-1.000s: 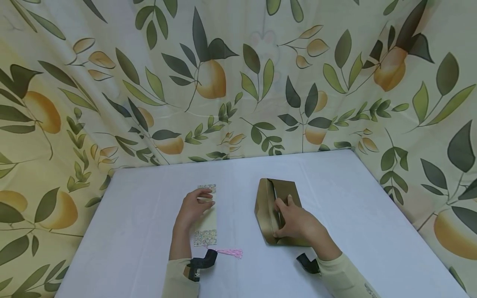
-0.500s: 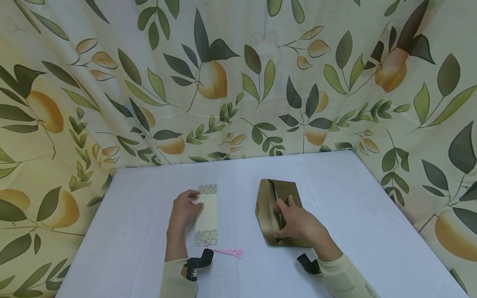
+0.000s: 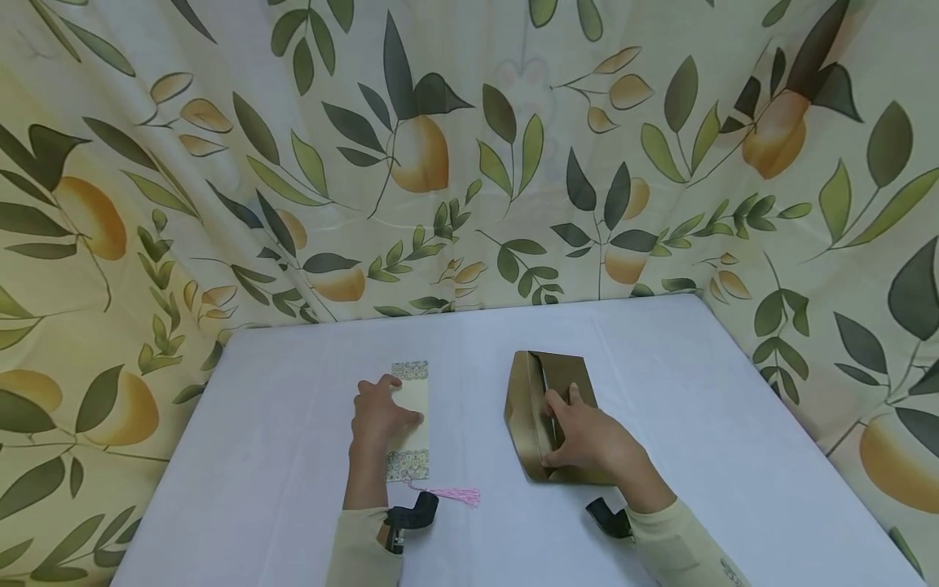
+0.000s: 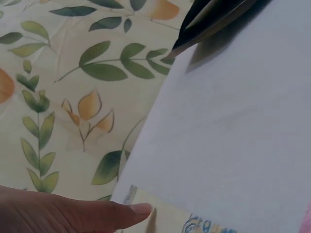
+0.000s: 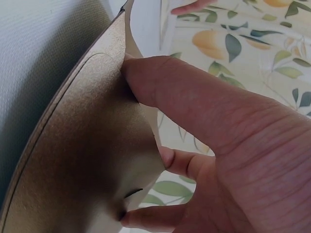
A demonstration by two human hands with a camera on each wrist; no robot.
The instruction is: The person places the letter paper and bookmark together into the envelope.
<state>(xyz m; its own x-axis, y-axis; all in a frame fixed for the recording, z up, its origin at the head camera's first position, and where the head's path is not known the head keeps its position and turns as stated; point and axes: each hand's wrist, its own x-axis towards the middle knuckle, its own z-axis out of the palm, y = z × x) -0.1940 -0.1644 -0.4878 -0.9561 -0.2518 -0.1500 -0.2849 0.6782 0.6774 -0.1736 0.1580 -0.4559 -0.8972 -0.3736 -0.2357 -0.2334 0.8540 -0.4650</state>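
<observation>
A pale yellow bookmark (image 3: pixel 414 399) with floral bands at both ends lies flat on the table, its pink tassel (image 3: pixel 458 496) stretched to the right. Over its left side is my left hand (image 3: pixel 377 417), fingers spread along the left edge and the thumb reaching across the card. In the left wrist view the straight thumb (image 4: pixel 121 213) casts a shadow on the bookmark. To the right, my right hand (image 3: pixel 590 436) grips a gold envelope (image 3: pixel 522 412) by the edge of its opening, thumb and index finger set apart along it. The flap points left and the mouth gapes slightly.
A white cloth covers the table (image 3: pixel 469 538). Behind and around it hangs a curtain (image 3: pixel 469 204) printed with leaves and fruit. Each wrist carries a black camera mount, the left mount (image 3: pixel 414 511) near the tassel and the right mount (image 3: pixel 609 519) below the envelope.
The left hand drew back to the left off the bookmark, then came right again, its thumb now lower over the card. The right hand and envelope have stayed put.
</observation>
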